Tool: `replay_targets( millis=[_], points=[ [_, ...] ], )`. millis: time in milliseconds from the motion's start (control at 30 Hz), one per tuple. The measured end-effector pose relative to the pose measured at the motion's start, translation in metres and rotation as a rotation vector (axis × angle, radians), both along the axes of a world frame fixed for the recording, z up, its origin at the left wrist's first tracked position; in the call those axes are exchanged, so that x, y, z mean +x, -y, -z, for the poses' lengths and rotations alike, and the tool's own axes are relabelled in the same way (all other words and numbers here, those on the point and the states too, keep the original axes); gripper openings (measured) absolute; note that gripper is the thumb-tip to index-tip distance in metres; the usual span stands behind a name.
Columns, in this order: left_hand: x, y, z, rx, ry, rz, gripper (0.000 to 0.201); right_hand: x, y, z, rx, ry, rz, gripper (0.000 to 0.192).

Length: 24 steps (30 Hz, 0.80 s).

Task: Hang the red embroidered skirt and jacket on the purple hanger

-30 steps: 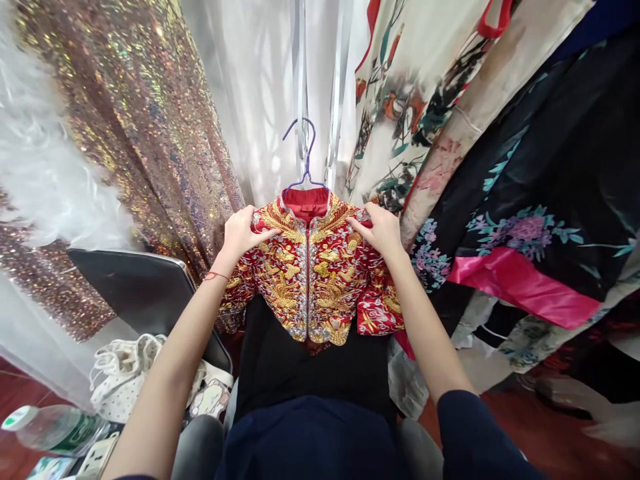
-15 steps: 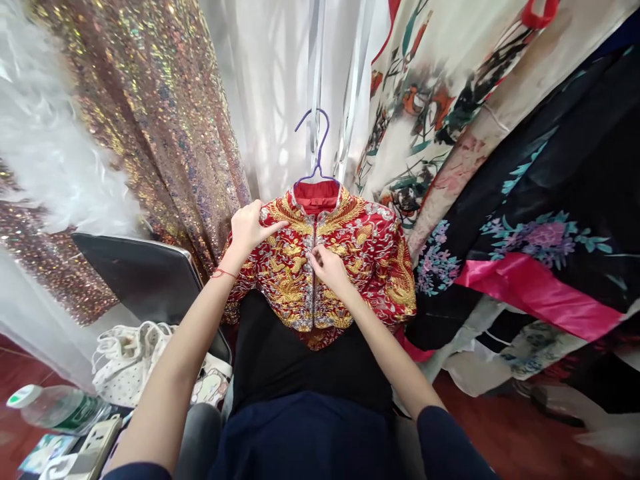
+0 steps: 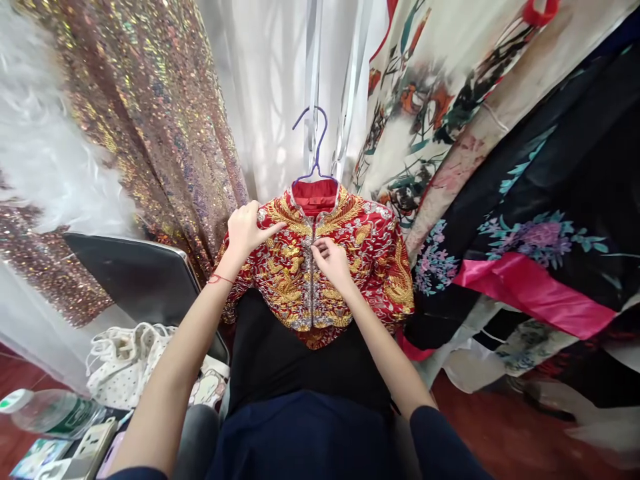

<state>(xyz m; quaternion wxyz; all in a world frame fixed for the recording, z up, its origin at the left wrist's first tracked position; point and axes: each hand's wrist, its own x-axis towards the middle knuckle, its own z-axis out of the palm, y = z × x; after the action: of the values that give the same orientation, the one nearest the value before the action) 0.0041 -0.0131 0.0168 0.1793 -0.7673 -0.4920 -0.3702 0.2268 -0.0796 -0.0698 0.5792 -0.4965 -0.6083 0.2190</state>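
Note:
A small red jacket (image 3: 373, 257) with gold and silver embroidery hangs on a purple hanger (image 3: 314, 150) in front of me, over my lap. My left hand (image 3: 246, 230) grips the jacket's left shoulder, thumb across the front. My right hand (image 3: 331, 259) pinches the silver-trimmed front opening near the chest, fingers closed on the edge. A thin red string circles my left wrist.
A sequined gold dress (image 3: 150, 120) and white feathers (image 3: 55, 167) hang at left, white sheer fabric behind. Floral robes (image 3: 525, 200) hang at right. A dark chair back (image 3: 135, 280), a white bag (image 3: 130, 360), a water bottle (image 3: 47, 413) and a power strip (image 3: 87, 450) sit lower left.
My right hand left the jacket's right shoulder and came to the front opening at the centre, then crept slightly upward. My left hand stayed on the left shoulder.

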Motion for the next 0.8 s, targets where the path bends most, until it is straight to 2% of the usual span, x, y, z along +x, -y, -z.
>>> replay_targets(
  millis=[167,333,467,633,800],
  points=[
    [0.001,0.002,0.000,0.007,-0.009,-0.017,0.064,-0.020,-0.005,-0.021,-0.094,-0.424,-0.117,0.033],
    [0.003,0.001,0.002,0.024,0.001,-0.005,0.064,-0.029,-0.006,-0.035,-0.220,-0.785,-0.186,0.017],
    [0.002,0.002,0.002,0.003,-0.002,-0.008,0.066,-0.029,-0.004,-0.043,-0.254,-0.870,-0.185,0.011],
    [0.002,-0.001,0.005,0.023,0.016,0.006,0.066,-0.026,-0.002,-0.051,-0.258,-0.838,-0.193,0.014],
    [0.002,-0.003,0.005,0.017,0.024,0.014,0.066,-0.026,0.007,-0.046,-0.220,-0.822,-0.143,0.016]
  ],
)
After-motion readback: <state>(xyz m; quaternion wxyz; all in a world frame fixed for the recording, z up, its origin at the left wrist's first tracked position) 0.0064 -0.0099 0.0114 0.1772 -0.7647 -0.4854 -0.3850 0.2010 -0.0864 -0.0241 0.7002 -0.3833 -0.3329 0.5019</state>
